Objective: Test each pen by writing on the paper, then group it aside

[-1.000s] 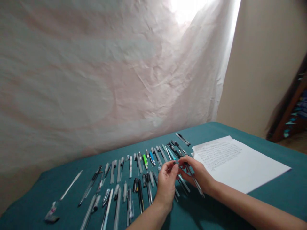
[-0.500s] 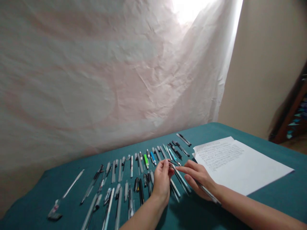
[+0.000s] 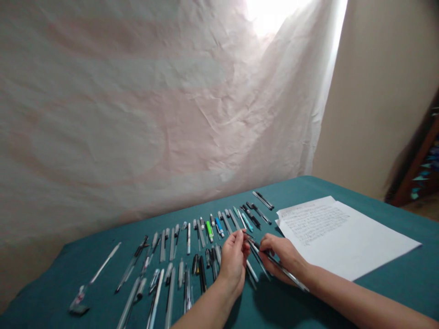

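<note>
My left hand (image 3: 234,262) hovers over rows of pens (image 3: 192,249) laid out on a teal tablecloth (image 3: 103,297). Its fingers are pinched on the tip of a slim dark pen (image 3: 255,245). My right hand (image 3: 284,258) is closed around a long thin pen (image 3: 291,275) that runs along the palm toward the wrist. The two hands almost meet at the pen tips, right of the pen rows and left of the paper.
White sheets of paper (image 3: 343,237) with handwriting lie on the right of the table. A crumpled white sheet (image 3: 154,114) hangs behind the table as a backdrop. A beige wall (image 3: 384,91) and a wooden shelf (image 3: 418,169) stand at the right.
The right hand drew back toward me and then closed in again beside the left hand. The pen it holds now lies lower along the palm. The left hand stayed in place.
</note>
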`<state>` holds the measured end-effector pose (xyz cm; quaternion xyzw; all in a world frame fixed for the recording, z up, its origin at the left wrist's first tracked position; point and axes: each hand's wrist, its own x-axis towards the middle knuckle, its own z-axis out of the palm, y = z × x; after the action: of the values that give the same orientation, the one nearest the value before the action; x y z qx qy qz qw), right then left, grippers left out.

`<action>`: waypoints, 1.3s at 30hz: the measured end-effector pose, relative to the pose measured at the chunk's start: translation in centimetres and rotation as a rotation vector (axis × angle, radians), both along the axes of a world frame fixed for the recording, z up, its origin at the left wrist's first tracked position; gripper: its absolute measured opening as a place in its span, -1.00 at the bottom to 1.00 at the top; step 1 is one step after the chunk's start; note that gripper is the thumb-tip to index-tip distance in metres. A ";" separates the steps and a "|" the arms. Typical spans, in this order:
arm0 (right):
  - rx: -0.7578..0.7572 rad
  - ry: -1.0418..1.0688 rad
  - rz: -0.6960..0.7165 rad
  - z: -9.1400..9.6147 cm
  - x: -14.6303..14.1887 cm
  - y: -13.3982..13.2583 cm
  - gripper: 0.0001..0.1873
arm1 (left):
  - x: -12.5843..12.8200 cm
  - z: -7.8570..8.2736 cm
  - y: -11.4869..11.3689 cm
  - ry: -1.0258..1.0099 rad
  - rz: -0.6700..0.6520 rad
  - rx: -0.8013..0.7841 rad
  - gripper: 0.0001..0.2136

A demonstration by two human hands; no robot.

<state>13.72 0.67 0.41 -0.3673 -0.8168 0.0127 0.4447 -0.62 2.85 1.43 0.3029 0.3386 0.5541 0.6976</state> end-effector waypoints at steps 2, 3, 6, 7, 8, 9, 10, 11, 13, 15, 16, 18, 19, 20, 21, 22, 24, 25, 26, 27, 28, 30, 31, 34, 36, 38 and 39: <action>-0.016 0.002 0.020 -0.1 0.0 0.1 -0.87 | 0.1 0.1 -0.2 0.011 -0.024 0.001 -0.74; -0.018 0.005 0.028 -0.2 0.1 0.1 -0.87 | 0.1 0.1 -0.2 0.017 -0.028 0.006 -0.73; 0.003 0.006 0.050 -0.3 0.2 0.2 -0.85 | 0.1 0.1 -0.3 0.030 -0.013 0.033 -0.72; 0.019 0.004 0.055 -0.3 0.2 0.3 -0.84 | 0.1 0.0 -0.3 0.034 -0.004 0.043 -0.72; 0.033 -0.002 0.058 -0.3 0.2 0.3 -0.84 | 0.1 0.0 -0.4 0.039 0.002 0.053 -0.74; 0.046 -0.009 0.061 -0.4 0.3 0.3 -0.85 | 0.0 0.0 -0.4 0.044 0.008 0.060 -0.75; 0.057 -0.017 0.065 -0.4 0.3 0.3 -0.85 | 0.0 -0.1 -0.4 0.049 0.013 0.064 -0.75; 0.064 -0.025 0.066 -0.4 0.3 0.4 -0.86 | 0.0 -0.1 -0.4 0.052 0.018 0.066 -0.76; 0.066 -0.037 0.069 -0.3 0.3 0.4 -0.86 | 0.1 -0.1 -0.4 0.051 0.026 0.069 -0.75; 0.064 -0.036 0.071 -0.2 0.2 0.4 -0.86 | 0.1 -0.2 -0.4 0.041 0.030 0.067 -0.75; 0.062 -0.032 0.072 -0.2 0.2 0.5 -0.87 | 0.1 -0.2 -0.4 0.034 0.032 0.064 -0.74; 0.066 -0.018 0.080 -0.1 0.0 0.5 -0.88 | 0.1 -0.3 -0.3 0.017 0.033 0.060 -0.75; 0.068 -0.009 0.084 0.0 -0.1 0.6 -0.90 | 0.1 -0.3 -0.2 0.009 0.031 0.061 -0.75; 0.071 0.001 0.087 0.1 -0.1 0.7 -0.91 | 0.1 -0.3 -0.2 0.001 0.030 0.062 -0.75; 0.072 0.009 0.089 0.1 -0.1 0.7 -0.92 | 0.1 -0.3 -0.1 -0.007 0.029 0.062 -0.75; 0.071 0.016 0.094 0.2 -0.2 0.7 -0.93 | 0.1 -0.3 -0.1 -0.015 0.029 0.058 -0.75; 0.075 0.028 0.103 0.4 -0.2 0.8 -0.93 | 0.0 -0.2 -0.1 -0.031 0.025 0.043 -0.75; 0.082 0.031 0.107 0.5 -0.2 0.8 -0.93 | 0.0 -0.1 -0.2 -0.038 0.019 0.036 -0.75; 0.091 0.032 0.107 0.6 -0.2 0.8 -0.92 | 0.0 0.0 -0.2 -0.044 0.012 0.031 -0.75; 0.103 0.034 0.104 0.6 -0.2 0.7 -0.92 | -0.1 0.1 -0.2 -0.048 0.003 0.028 -0.76; 0.111 0.033 0.096 0.7 -0.1 0.7 -0.92 | -0.1 0.2 -0.3 -0.051 -0.004 0.026 -0.76; 0.120 0.026 0.085 0.7 -0.1 0.6 -0.91 | -0.2 0.3 -0.3 -0.052 -0.017 0.026 -0.77; 0.123 0.025 0.082 0.7 0.0 0.6 -0.91 | -0.2 0.4 -0.4 -0.051 -0.021 0.028 -0.78; 0.138 0.024 0.081 0.5 0.1 0.7 -0.91 | -0.1 0.6 -0.5 -0.048 -0.032 0.042 -0.80; 0.149 0.021 0.084 0.4 0.2 0.7 -0.90 | -0.1 0.7 -0.5 -0.055 -0.039 0.051 -0.80; 0.150 0.013 0.091 0.4 0.2 0.8 -0.90 | -0.1 0.6 -0.4 -0.062 -0.042 0.055 -0.80; 0.139 0.012 0.094 0.5 0.2 0.8 -0.90 | -0.1 0.6 -0.3 -0.062 -0.043 0.054 -0.80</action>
<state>13.96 1.48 0.91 -0.2969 -0.8293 -0.0209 0.4730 -0.70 2.53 1.99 0.3114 0.2952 0.5572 0.7109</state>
